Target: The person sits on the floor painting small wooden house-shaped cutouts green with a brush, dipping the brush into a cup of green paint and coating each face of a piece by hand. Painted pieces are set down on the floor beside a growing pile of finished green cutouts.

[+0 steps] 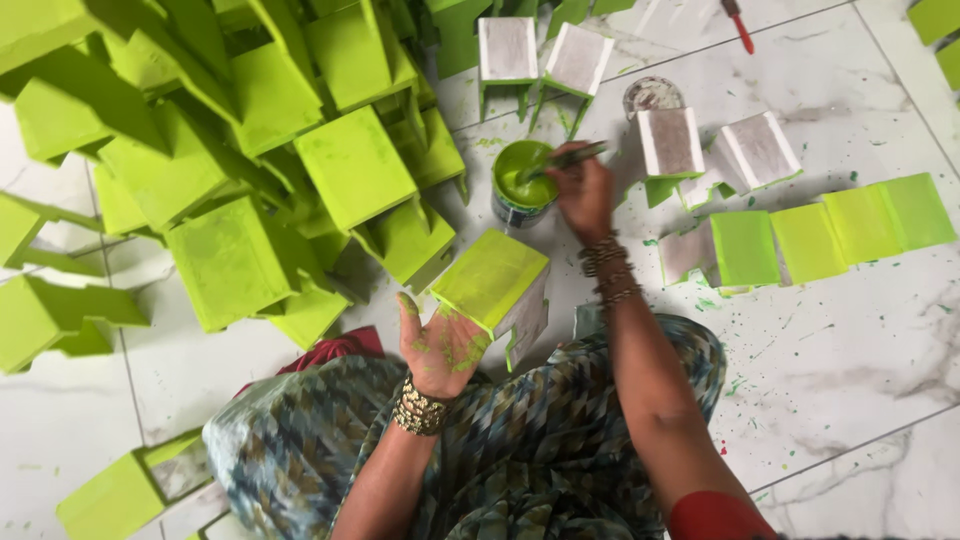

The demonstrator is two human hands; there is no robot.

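Observation:
My left hand point(440, 345), smeared with green paint and wearing a gold bracelet, props up a small wooden stool point(495, 280) whose top is painted lime green; its side is still bare white. My right hand point(583, 190), with bangles on the wrist, grips a paintbrush point(572, 157) whose tip dips into a small can of green paint point(520, 180) just beyond the stool.
A big heap of green painted stools point(240, 150) fills the left. Unpainted white stools point(540, 55) stand behind the can and more stools point(715, 150) to the right, beside a row of green ones point(830, 230). The marble floor point(850, 360) is speckled with paint. Patterned fabric point(520, 450) covers my lap.

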